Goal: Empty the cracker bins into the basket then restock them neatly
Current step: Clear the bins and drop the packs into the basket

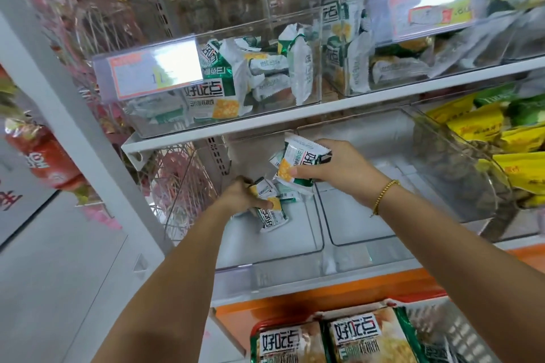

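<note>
Above the white shelf board [295,124], far left: clear upper left bin [188,124] behind a price label [153,68], heaped with green-and-white cracker packets [218,88], too overlapped to count.

Below the board: lower left bin [265,256], left hand [241,196] low inside it, fingers clamped on a small bunch [269,216] of at least two packets.

Just right, close under the board: right hand [339,168] gripping a raised bundle [295,163], number unclear.

Further right below the board: lower middle bin [383,233], then lower right bin [460,174] holding yellow packets [477,124].

Above the board, right: upper right bin [348,79], packets jumbled.

Well below the board: two large cracker bags [356,333].

Five bins in all.
</note>
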{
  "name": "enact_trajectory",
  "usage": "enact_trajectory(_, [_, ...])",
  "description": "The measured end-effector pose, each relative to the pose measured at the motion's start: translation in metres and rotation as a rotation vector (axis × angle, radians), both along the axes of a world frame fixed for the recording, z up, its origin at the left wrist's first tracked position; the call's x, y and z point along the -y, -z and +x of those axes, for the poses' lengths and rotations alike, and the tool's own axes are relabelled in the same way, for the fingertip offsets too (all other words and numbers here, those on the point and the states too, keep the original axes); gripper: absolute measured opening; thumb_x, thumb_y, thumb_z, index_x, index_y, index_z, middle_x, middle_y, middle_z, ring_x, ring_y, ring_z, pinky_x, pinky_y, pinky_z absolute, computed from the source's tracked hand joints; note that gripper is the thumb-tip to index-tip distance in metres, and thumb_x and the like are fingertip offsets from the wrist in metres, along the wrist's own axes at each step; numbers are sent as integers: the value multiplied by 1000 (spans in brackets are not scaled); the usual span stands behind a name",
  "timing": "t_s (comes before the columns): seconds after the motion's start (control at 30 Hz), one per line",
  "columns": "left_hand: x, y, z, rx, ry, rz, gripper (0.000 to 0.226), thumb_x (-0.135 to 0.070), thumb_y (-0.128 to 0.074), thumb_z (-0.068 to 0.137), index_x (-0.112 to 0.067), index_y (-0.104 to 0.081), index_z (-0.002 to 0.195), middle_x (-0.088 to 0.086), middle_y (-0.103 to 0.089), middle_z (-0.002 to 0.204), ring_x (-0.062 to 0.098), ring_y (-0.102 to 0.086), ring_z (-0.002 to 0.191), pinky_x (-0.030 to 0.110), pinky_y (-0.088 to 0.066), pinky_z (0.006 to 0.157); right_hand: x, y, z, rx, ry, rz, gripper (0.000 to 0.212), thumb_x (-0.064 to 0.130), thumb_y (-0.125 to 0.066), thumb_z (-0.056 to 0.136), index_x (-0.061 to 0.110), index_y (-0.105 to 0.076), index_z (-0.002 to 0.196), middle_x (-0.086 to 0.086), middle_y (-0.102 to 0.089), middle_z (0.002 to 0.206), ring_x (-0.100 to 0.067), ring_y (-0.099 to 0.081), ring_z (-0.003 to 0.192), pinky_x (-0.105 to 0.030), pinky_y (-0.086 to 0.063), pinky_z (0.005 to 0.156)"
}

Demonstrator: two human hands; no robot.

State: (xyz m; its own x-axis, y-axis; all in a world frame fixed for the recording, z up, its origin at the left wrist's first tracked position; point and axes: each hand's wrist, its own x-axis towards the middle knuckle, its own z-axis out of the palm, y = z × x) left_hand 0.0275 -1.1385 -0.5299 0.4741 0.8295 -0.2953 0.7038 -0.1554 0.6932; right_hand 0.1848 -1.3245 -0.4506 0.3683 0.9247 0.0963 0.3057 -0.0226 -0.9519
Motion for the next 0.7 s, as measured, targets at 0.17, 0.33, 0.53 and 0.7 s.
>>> enact_trajectory(0.17, [35, -10, -6, 4, 58, -50, 82, -15, -91, 59, -5, -44, 125, 12, -63, 107, 20, -68, 64, 25, -49, 45, 39, -7, -6, -125, 20, 51, 27, 18, -84, 69, 21, -67, 90, 4, -74, 88, -8, -70, 81, -21, -58, 75])
enact_trajectory(0.33, [82, -37, -20, 281, -50, 123, 46, -8, -85, 67, -16, -52, 98, 4, -61, 83, 17, -57, 69, 19, -49, 51, 100, -15, -1, -162, 4, 73, 32, 17, -81, 72, 19, -69, 102, 3, -75, 91, -7, -70, 84, -19, -55, 71])
enact_trajectory(0.53, [164, -85, -20, 415, 41, 264, 56, -16, -88, 62, -15, -52, 105, -3, -66, 88, 12, -62, 75, 16, -50, 60, 212, 4, 30, -130, 218, 6, 42, 17, -77, 75, 15, -62, 114, -1, -72, 92, -2, -69, 77, -16, -54, 64])
enact_trajectory(0.7, [238, -78, -6, 253, 308, 244, 64, -33, -91, 53, -26, -53, 105, -6, -67, 91, 15, -65, 82, 35, -52, 74, 277, 92, 54, -193, 422, -279, 43, 24, -82, 70, 6, -66, 105, -13, -69, 86, -25, -66, 81, -42, -58, 80])
